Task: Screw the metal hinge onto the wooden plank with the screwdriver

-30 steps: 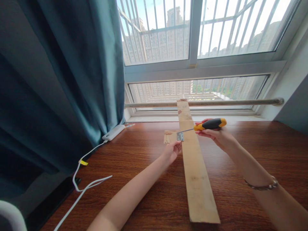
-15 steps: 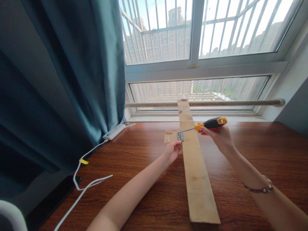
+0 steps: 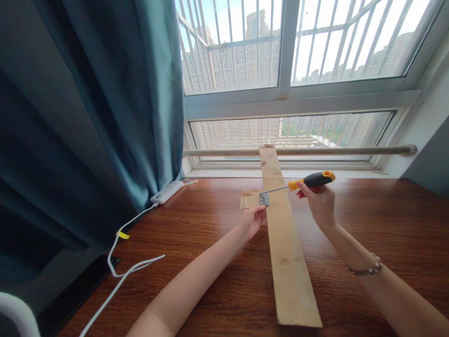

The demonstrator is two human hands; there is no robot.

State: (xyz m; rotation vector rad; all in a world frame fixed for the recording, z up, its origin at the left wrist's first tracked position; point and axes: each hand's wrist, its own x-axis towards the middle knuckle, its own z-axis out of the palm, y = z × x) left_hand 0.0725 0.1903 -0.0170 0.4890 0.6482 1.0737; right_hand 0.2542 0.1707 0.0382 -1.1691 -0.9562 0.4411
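Note:
A long pale wooden board (image 3: 289, 252) lies lengthwise on the dark wood tabletop, its far end reaching the window bar. Under or against its left side sits a short wooden piece (image 3: 246, 200). A small metal hinge (image 3: 264, 200) spans the spot where the two meet. My left hand (image 3: 251, 221) pinches at the hinge's near edge, fingers partly hidden by one another. In my right hand (image 3: 320, 201) is a screwdriver (image 3: 314, 179) with a black and yellow handle, tilted low over the board. Its tip reaches the hinge's far left corner.
At the left, a white power strip (image 3: 167, 192) rests by the blue curtain (image 3: 154, 93), and its white cable (image 3: 115, 255) with a yellow tag curls across the tabletop (image 3: 196, 224). A metal bar (image 3: 336, 150) runs in front of the window.
My right hand and the screwdriver handle have shifted slightly to the right, with the tip still at the hinge. My left hand stays at the hinge.

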